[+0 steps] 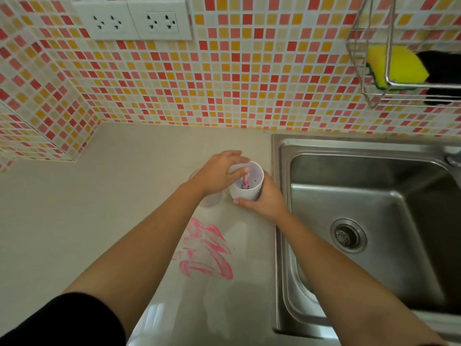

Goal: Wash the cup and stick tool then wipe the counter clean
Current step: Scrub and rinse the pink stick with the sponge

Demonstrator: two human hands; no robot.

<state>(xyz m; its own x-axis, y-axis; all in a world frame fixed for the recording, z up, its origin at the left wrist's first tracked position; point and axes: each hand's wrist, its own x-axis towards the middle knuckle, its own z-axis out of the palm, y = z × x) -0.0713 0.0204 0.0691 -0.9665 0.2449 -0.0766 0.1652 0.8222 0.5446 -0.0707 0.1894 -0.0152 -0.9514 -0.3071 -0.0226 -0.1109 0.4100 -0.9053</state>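
2 hands busy; right hand [267, 199] grips the cup [250, 192]; left hand [217, 174] pinches the stick [245, 181] inside it.

A home kitchen: mosaic-tiled wall [224, 78], steel sink [282, 221], sponge [396, 68] in wire rack [369, 96].

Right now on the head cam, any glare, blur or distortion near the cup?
Head view: wide-angle bowing curves the tile wall lines toward the edges; white glare patch on the counter at bottom; sponge and wire rack top right look soft; cup, stick tool, left hand and right hand at centre are sharp enough, evenly lit, no hard shadows.
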